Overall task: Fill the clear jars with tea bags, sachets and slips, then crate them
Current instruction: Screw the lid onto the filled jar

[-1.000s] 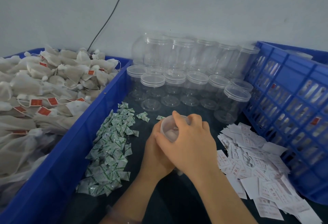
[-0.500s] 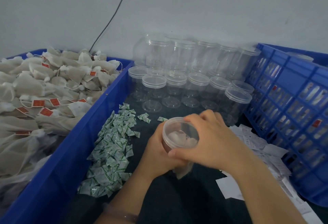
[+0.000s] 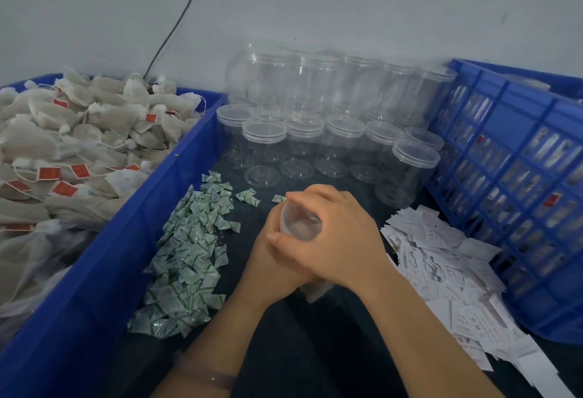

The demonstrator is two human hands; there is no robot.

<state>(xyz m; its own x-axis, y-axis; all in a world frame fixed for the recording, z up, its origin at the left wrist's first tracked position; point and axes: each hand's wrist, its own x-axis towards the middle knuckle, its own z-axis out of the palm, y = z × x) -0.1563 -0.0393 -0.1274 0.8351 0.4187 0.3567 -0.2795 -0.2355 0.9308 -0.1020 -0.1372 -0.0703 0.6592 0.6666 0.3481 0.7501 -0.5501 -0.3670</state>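
A clear jar [image 3: 299,227] with a tea bag inside sits between my hands at the table's centre. My left hand [image 3: 271,268] wraps its body from the left. My right hand [image 3: 334,240] curls over its lid from the right, thumb across the front. A corner of tea bag [image 3: 317,292] pokes out below my hands. Green-printed sachets [image 3: 192,249] lie in a heap to the left, white slips [image 3: 441,274] in a heap to the right. Tea bags [image 3: 79,151] with red tags fill the blue bin on the left.
Several empty lidded jars [image 3: 328,132] stand stacked in two tiers against the wall. A blue slatted crate [image 3: 517,195] at the right holds filled jars. The left blue bin's wall [image 3: 126,240] borders the dark table [image 3: 315,350]. A cable [image 3: 176,19] runs down the wall.
My right hand swung over the lid, off to the right showing the jar's top, then back over it. The left hand kept hold of the jar's body.
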